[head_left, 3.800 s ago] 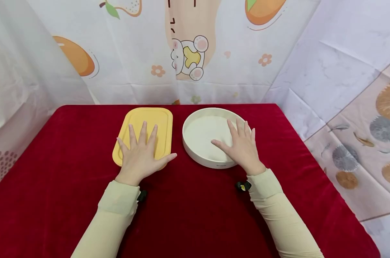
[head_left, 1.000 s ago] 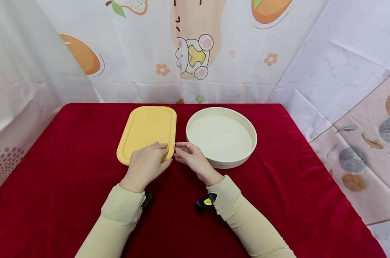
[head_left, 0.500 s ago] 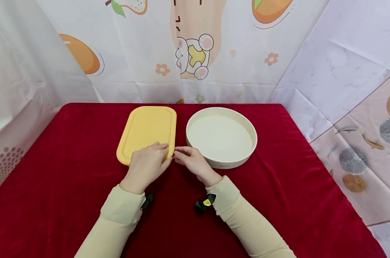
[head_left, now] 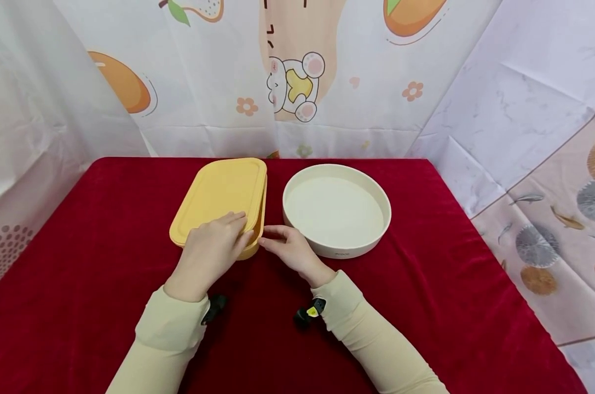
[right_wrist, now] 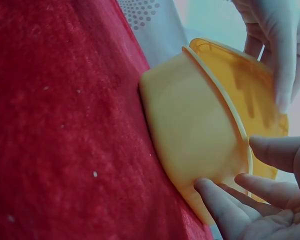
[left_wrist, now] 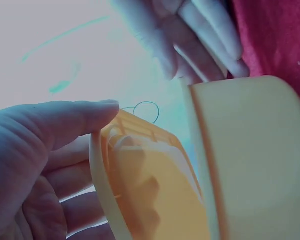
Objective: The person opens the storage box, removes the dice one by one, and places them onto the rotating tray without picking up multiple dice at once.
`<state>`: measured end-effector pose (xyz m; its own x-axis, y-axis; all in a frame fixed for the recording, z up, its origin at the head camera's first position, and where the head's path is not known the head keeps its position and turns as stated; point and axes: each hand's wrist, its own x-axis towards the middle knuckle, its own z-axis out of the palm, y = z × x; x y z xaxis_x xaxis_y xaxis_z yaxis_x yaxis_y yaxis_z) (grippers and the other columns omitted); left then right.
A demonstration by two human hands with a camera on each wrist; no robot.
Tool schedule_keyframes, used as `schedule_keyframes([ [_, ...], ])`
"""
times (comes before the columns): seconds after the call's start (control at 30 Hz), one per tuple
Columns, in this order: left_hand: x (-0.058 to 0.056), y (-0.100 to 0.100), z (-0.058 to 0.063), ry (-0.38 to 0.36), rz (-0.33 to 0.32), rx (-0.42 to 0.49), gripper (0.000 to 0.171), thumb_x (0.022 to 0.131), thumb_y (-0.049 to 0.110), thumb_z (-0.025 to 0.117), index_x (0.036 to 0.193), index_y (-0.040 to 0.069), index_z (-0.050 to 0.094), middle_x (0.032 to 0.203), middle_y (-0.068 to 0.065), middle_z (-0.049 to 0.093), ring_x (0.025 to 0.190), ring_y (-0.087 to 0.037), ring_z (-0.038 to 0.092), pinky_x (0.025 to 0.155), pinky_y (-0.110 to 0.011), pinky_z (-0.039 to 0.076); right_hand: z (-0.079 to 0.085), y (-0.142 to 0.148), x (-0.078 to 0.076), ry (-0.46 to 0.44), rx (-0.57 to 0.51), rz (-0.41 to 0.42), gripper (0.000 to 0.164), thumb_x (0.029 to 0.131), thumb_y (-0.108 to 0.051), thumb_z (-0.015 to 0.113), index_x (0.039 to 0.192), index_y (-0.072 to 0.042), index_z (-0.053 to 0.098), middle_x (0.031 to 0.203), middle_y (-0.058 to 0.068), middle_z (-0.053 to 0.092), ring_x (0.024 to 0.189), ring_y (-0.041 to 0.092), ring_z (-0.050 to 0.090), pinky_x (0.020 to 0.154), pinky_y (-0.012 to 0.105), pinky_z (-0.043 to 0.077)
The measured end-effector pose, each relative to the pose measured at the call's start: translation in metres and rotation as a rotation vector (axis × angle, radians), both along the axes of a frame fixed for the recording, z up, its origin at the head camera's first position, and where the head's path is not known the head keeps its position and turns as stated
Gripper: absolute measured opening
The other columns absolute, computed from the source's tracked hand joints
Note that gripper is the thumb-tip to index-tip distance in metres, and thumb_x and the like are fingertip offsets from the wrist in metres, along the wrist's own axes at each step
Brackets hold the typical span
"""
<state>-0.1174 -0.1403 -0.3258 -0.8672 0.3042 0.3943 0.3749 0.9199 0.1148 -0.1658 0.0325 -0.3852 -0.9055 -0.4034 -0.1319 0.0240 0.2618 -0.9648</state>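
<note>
The left hand point(head_left: 204, 249) pinches the yellow lid point(head_left: 223, 186), newly raised along one edge; the box point(right_wrist: 190, 120) sits left of the right hand point(head_left: 295, 249), touching its outstretched fingertips; opening appears underway.

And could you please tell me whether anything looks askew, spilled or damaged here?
Only the yellow lid looks askew: it is tilted over its yellow box, leaving a gap along the right side. The left hand grips it, so this looks deliberate. No spill or damage shows.
</note>
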Motion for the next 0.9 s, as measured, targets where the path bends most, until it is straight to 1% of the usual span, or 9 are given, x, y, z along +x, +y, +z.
schedule_keyframes([
  [0.17, 0.002, -0.006, 0.007, 0.0, 0.019, 0.069, 0.033, 0.094, 0.019, 0.068, 0.121, -0.001, 0.068, 0.121, -0.018, 0.07, 0.103, -0.037, 0.069, 0.07, -0.051, 0.058, -0.001, -0.002, 0.0, 0.006, 0.011, -0.001, 0.041, 0.097, -0.018, 0.063, 0.134, 0.0, 0.059, 0.123, 0.016, 0.069, 0.109, 0.024, 0.069, 0.092, 0.034, 0.055],
  [0.3, 0.002, -0.015, 0.013, 0.052, 0.066, 0.21, 0.034, 0.097, 0.018, 0.062, 0.123, -0.003, 0.066, 0.12, -0.021, 0.069, 0.097, -0.042, 0.069, 0.074, -0.055, 0.056, -0.002, -0.003, 0.0, 0.004, 0.014, -0.008, 0.042, 0.097, -0.018, 0.063, 0.134, 0.0, 0.059, 0.121, 0.017, 0.07, 0.109, 0.025, 0.069, 0.091, 0.033, 0.054],
  [0.43, 0.001, -0.026, 0.016, 0.12, 0.143, 0.377, 0.033, 0.099, 0.017, 0.059, 0.123, -0.005, 0.065, 0.108, -0.026, 0.07, 0.076, -0.043, 0.066, 0.065, -0.057, 0.052, -0.005, -0.003, 0.0, -0.001, 0.015, 0.0, 0.043, 0.098, -0.019, 0.062, 0.136, 0.001, 0.057, 0.122, 0.018, 0.069, 0.111, 0.028, 0.068, 0.093, 0.034, 0.054],
  [0.5, 0.001, -0.032, 0.018, 0.125, 0.183, 0.449, 0.034, 0.1, 0.018, 0.057, 0.125, -0.005, 0.064, 0.1, -0.026, 0.07, 0.068, -0.039, 0.062, 0.061, -0.053, 0.051, -0.006, -0.004, 0.0, -0.002, 0.015, 0.005, 0.043, 0.099, -0.02, 0.061, 0.137, 0.001, 0.056, 0.124, 0.019, 0.068, 0.112, 0.029, 0.068, 0.094, 0.036, 0.054],
  [0.63, -0.001, -0.04, 0.022, 0.101, 0.268, 0.562, 0.038, 0.103, 0.024, 0.052, 0.129, -0.002, 0.062, 0.089, -0.024, 0.069, 0.064, -0.03, 0.055, 0.058, -0.029, 0.045, -0.006, -0.004, 0.0, 0.0, 0.018, 0.0, 0.044, 0.098, -0.021, 0.062, 0.136, 0.001, 0.056, 0.124, 0.019, 0.068, 0.111, 0.03, 0.068, 0.094, 0.036, 0.054],
  [0.67, -0.001, -0.042, 0.022, 0.1, 0.289, 0.588, 0.038, 0.104, 0.025, 0.051, 0.13, 0.0, 0.062, 0.091, -0.023, 0.07, 0.066, -0.03, 0.056, 0.059, -0.023, 0.042, -0.006, -0.004, 0.0, 0.0, 0.022, -0.003, 0.044, 0.098, -0.022, 0.062, 0.136, 0.0, 0.057, 0.124, 0.018, 0.068, 0.11, 0.029, 0.069, 0.094, 0.036, 0.055],
  [0.77, -0.002, -0.048, 0.024, 0.109, 0.337, 0.659, 0.04, 0.104, 0.028, 0.049, 0.131, 0.002, 0.062, 0.103, -0.024, 0.071, 0.076, -0.034, 0.063, 0.063, -0.015, 0.043, -0.005, -0.004, 0.0, 0.0, 0.035, -0.007, 0.045, 0.098, -0.024, 0.063, 0.136, -0.001, 0.057, 0.123, 0.016, 0.069, 0.108, 0.028, 0.069, 0.093, 0.035, 0.055],
  [0.83, -0.004, -0.051, 0.023, 0.133, 0.359, 0.704, 0.04, 0.104, 0.029, 0.049, 0.131, 0.003, 0.062, 0.112, -0.024, 0.071, 0.084, -0.036, 0.066, 0.066, -0.012, 0.042, -0.005, -0.004, 0.0, -0.001, 0.042, -0.008, 0.045, 0.098, -0.024, 0.062, 0.137, -0.002, 0.057, 0.123, 0.015, 0.069, 0.107, 0.027, 0.069, 0.093, 0.035, 0.055],
  [0.9, -0.005, -0.056, 0.022, 0.16, 0.381, 0.739, 0.041, 0.104, 0.031, 0.049, 0.13, 0.003, 0.063, 0.113, -0.024, 0.071, 0.088, -0.034, 0.067, 0.069, -0.013, 0.041, -0.005, -0.004, 0.0, -0.002, 0.046, -0.008, 0.045, 0.098, -0.025, 0.062, 0.137, -0.002, 0.057, 0.123, 0.015, 0.069, 0.107, 0.027, 0.07, 0.093, 0.036, 0.055],
])
